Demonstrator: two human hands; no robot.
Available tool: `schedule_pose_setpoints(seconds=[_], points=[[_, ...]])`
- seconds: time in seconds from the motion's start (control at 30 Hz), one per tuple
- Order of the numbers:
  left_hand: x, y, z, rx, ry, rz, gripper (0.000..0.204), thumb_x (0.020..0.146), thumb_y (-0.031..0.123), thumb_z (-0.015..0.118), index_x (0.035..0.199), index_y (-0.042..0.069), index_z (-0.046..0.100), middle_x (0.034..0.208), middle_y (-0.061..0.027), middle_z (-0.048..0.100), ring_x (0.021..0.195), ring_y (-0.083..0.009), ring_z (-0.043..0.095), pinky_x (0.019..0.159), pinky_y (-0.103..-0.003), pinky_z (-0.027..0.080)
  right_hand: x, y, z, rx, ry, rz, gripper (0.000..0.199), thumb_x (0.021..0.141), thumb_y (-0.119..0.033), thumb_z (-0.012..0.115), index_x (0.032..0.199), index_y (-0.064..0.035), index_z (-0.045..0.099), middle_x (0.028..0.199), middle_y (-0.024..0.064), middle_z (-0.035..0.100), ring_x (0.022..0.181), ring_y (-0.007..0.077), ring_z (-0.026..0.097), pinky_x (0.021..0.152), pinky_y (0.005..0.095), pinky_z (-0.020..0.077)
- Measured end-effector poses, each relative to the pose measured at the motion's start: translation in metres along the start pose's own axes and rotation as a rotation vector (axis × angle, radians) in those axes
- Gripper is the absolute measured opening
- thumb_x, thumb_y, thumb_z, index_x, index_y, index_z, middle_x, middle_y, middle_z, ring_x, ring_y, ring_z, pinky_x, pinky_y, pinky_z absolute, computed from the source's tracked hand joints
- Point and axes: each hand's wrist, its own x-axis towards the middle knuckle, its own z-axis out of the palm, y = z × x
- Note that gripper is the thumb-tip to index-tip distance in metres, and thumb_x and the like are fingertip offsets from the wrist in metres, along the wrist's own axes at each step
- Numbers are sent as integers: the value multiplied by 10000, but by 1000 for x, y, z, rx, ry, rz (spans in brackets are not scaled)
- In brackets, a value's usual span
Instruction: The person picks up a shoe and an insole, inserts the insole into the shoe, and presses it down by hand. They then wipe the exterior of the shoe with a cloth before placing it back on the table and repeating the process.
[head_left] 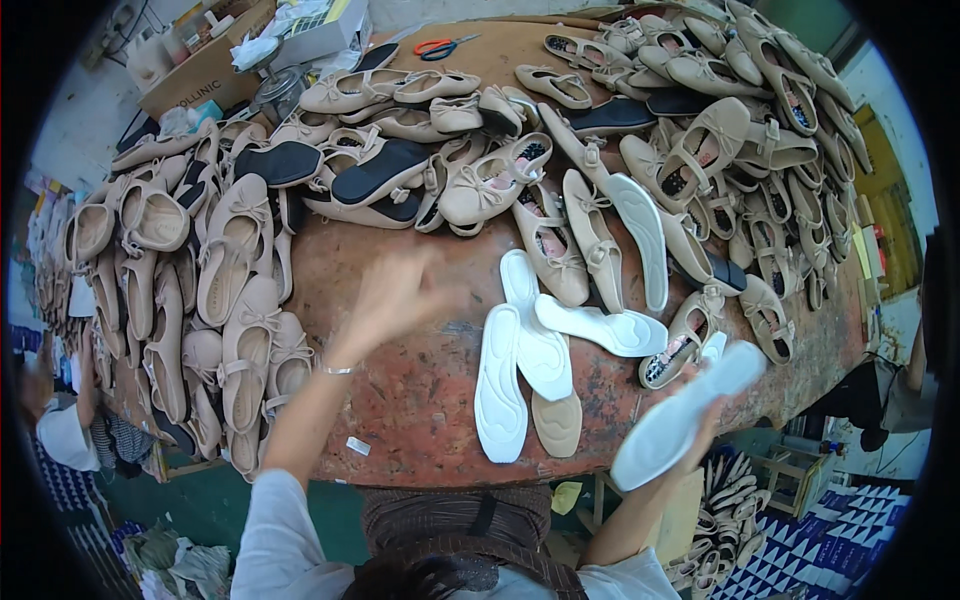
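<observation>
My right hand (pixel 706 430) grips a white insole (pixel 665 425) at the table's front right; the insole is tilted and blurred. My left hand (pixel 395 300) hovers over the middle of the table, smeared by motion, and nothing plainly shows in it. Between my hands lie more loose white insoles (pixel 500 385), overlapping, with a beige insole (pixel 557 425) partly under them. Just beyond these is a beige strap shoe with a bow (pixel 552 250). Another beige shoe (pixel 690 335) lies close to my right hand. A white insole (pixel 640 240) rests beside the shoes farther back.
Beige shoes are heaped along the left (pixel 235 265), back (pixel 400 95) and right (pixel 770 150) of the worn table (pixel 390 420). Orange-handled scissors (pixel 440 47) lie at the far edge, near a cardboard box (pixel 210 65). More shoes (pixel 725 510) are piled below the table at right.
</observation>
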Motion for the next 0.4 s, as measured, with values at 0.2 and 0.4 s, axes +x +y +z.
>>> schedule_pose_setpoints(seconds=[0.2, 0.4], points=[[136, 19, -26, 673, 142, 468, 637, 801, 324, 750, 1324, 44, 518, 1186, -143, 628, 1141, -313, 590, 1055, -488, 409, -52, 105, 34, -82, -440, 560, 870, 957, -655, 427, 1363, 115, 423, 933, 162, 655, 811, 250, 669, 798, 446, 564], [40, 21, -29, 91, 222, 396, 641, 746, 171, 731, 1346, 182, 506, 1000, -184, 679, 904, -386, 649, 817, -454, 514, -82, 163, 30, -258, -680, 890, 791, 1010, -611, 340, 1406, 69, 428, 980, 138, 677, 840, 204, 669, 844, 340, 535]])
